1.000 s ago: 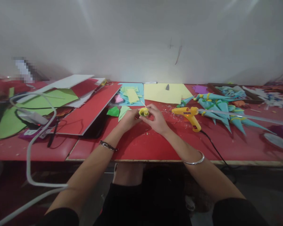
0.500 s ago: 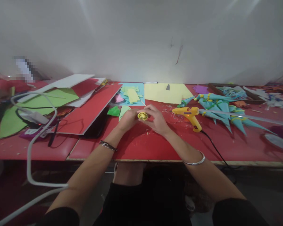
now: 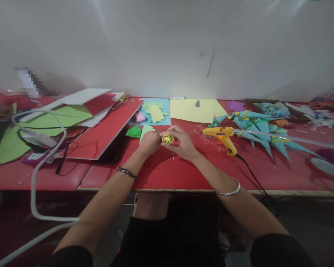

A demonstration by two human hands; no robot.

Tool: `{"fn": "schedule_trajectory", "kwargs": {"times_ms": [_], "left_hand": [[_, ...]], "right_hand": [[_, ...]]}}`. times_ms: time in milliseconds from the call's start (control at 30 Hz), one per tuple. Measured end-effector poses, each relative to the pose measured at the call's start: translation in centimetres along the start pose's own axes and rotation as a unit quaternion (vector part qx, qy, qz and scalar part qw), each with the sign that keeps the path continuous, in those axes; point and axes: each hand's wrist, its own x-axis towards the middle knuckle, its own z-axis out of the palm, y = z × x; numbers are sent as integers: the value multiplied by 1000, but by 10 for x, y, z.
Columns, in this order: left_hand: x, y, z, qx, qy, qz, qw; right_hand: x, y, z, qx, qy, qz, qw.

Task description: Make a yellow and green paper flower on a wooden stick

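A small yellow paper roll with spiralling, ruffled layers (image 3: 167,139) is between my two hands, over the middle of the red board. Its swirled end faces up. My right hand (image 3: 183,142) curves round its right side, with thumb and fingers closed on it. On the other side my left hand (image 3: 151,142) is closed against the roll, its fingertips mostly hidden. A thin pale stick (image 3: 168,122) points up and away behind the fingers. To the right lies a yellow glue gun (image 3: 222,138), with a small orange light lit and a long clear stick in its back.
Blue paper cones (image 3: 257,129) lie right of the glue gun. Yellow sheets (image 3: 192,110) and paper strips (image 3: 156,112) lie behind my hands. A red board (image 3: 108,129), green paper (image 3: 55,120) and a white cable (image 3: 33,185) are at left. A black cord (image 3: 252,174) crosses the front edge.
The yellow roll has turned slightly and shows more of its swirled end. My fingers have shifted a little around it. The surrounding things stay in place apart from a slight camera shift.
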Motion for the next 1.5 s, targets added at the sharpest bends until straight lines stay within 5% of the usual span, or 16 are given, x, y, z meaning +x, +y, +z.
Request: {"fn": "schedule_trajectory", "kwargs": {"times_ms": [533, 1500], "left_hand": [[-1, -4, 8, -48, 5, 96, 994], [-2, -1, 7, -20, -23, 51, 998]], "right_hand": [[0, -3, 0, 16, -6, -4, 1000], [0, -2, -2, 4, -12, 4, 1000]]}}
